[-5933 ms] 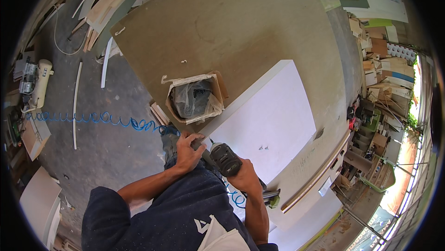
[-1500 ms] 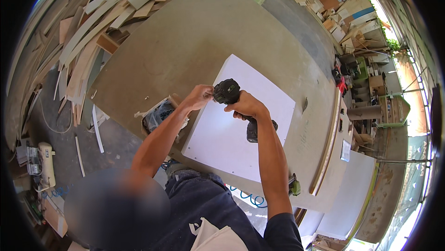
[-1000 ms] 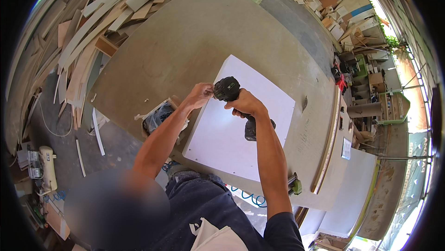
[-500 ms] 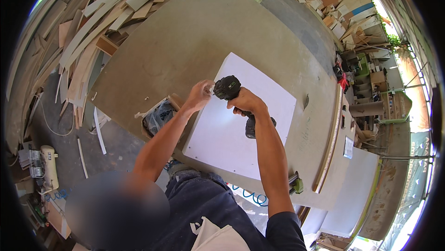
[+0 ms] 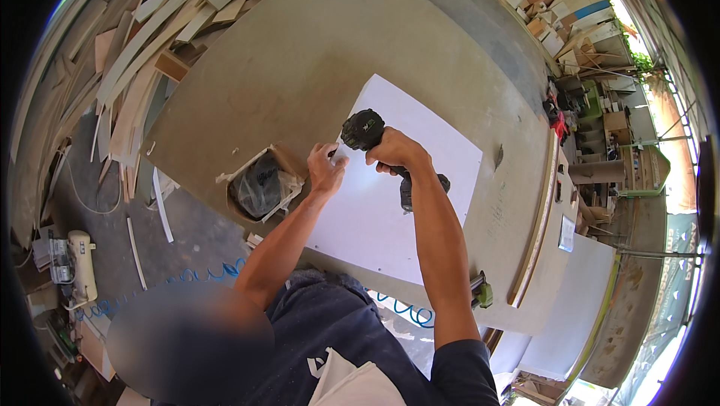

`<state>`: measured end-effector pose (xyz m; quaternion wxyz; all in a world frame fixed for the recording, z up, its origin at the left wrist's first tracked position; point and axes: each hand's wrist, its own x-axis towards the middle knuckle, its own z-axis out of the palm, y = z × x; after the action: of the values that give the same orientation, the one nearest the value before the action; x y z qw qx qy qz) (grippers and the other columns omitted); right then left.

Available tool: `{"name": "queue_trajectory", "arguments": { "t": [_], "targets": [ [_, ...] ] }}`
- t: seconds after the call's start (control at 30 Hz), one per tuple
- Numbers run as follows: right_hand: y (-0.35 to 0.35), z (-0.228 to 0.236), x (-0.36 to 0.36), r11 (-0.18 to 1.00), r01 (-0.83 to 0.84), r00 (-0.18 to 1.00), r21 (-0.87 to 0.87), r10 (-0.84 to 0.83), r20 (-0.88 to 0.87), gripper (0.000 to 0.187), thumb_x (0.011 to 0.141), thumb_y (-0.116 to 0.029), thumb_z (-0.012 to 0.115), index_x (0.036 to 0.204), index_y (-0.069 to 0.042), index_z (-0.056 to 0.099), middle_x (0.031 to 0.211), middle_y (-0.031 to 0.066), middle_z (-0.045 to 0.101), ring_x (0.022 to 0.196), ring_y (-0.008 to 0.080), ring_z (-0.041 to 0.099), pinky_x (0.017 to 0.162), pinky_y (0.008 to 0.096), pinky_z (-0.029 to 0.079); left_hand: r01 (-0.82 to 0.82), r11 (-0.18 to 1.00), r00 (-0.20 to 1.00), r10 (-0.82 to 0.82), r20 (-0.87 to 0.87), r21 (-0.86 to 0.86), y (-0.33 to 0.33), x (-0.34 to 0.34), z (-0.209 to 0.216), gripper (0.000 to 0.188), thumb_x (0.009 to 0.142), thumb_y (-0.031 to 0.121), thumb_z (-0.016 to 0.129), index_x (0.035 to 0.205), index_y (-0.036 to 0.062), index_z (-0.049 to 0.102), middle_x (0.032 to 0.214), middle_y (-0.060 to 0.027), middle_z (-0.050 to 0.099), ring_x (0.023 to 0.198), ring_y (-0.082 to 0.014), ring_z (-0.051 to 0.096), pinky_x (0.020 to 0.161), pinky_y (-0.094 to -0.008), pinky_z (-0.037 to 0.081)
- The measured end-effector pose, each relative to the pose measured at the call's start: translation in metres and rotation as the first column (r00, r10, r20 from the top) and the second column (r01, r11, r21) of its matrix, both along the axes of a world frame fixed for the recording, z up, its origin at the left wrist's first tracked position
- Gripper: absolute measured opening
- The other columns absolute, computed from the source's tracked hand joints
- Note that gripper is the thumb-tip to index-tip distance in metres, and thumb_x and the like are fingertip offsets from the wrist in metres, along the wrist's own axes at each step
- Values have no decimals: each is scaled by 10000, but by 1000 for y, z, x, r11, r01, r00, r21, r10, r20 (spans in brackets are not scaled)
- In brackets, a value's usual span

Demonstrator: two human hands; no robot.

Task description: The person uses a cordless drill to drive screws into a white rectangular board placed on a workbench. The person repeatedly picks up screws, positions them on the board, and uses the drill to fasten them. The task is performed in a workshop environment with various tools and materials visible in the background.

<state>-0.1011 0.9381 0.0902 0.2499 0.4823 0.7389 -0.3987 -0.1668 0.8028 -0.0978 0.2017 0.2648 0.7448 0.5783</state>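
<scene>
My right hand (image 5: 399,149) grips a black cordless drill (image 5: 363,129) by its handle, with the battery end hanging below the wrist. The drill's head sits over the left edge of a white panel (image 5: 367,218), and a bright patch of light falls on the panel under it. Just left of the drill, my left hand (image 5: 327,172) is at the panel's edge with thumb and fingers curled toward each other. A small dark spot shows at its fingertips, too small to name. The drill's tip is hidden beneath its body.
The panel lies on a large brown tabletop board (image 5: 262,83). A cardboard box (image 5: 281,160) holding a dark plastic bag stands left of my forearm. Wood offcuts (image 5: 142,68) pile up at the far left. A green-and-black clamp (image 5: 484,293) is beside my right forearm; a blue coiled hose (image 5: 409,314) hangs below.
My left hand has shifted slightly down, apart from the drill head. The drill and my right hand have moved a little up and left. More of the cardboard box shows.
</scene>
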Motion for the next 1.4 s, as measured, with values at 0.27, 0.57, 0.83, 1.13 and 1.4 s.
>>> {"name": "queue_trajectory", "arguments": {
  "t": [0.27,0.57,0.83,1.13,1.4],
  "targets": [
    [0,-3,1,1000,12,1000,-16,-13,-23,166,744,-125,735,826,-11,649,661,90,675,565,165,627,519,324,503,-8,1000,999,9,-31,20,0,0,-5,326,749,76,795,1037,-57,725,944,-169,641,921,-340,630,833,-437,501],
    [9,-12,0,999,-3,1000,-32,3,-2,155,745,-121,738,813,-17,646,694,98,683,561,162,622,513,327,500,0,1000,999,0,-38,-6,0,1,-2,334,762,58,781,1073,-54,735,933,-168,636,949,-342,622,841,-431,498],
    [6,-7,-2,999,0,1000,-53,-1,-19,155,751,-102,733,837,-16,637,684,90,673,560,157,616,503,318,492,-9,1000,998,10,-64,24,1,2,-6,329,774,39,768,1086,-59,732,906,-160,619,925,-334,604,826,-432,492],
    [9,-14,-4,999,-5,1000,-50,6,11,157,756,-101,730,855,-13,646,680,85,670,556,152,607,500,319,489,-1,999,997,4,-75,37,0,2,-5,313,777,29,760,1078,-51,733,901,-156,616,913,-337,600,819,-433,488],
    [12,-17,-2,998,-17,1000,-60,17,-6,151,753,-102,730,845,-9,654,664,86,666,549,151,600,499,317,487,6,999,996,-2,-90,48,-1,3,-4,306,777,27,758,1072,-51,729,917,-161,614,930,-348,599,833,-440,492]
  ]
}}
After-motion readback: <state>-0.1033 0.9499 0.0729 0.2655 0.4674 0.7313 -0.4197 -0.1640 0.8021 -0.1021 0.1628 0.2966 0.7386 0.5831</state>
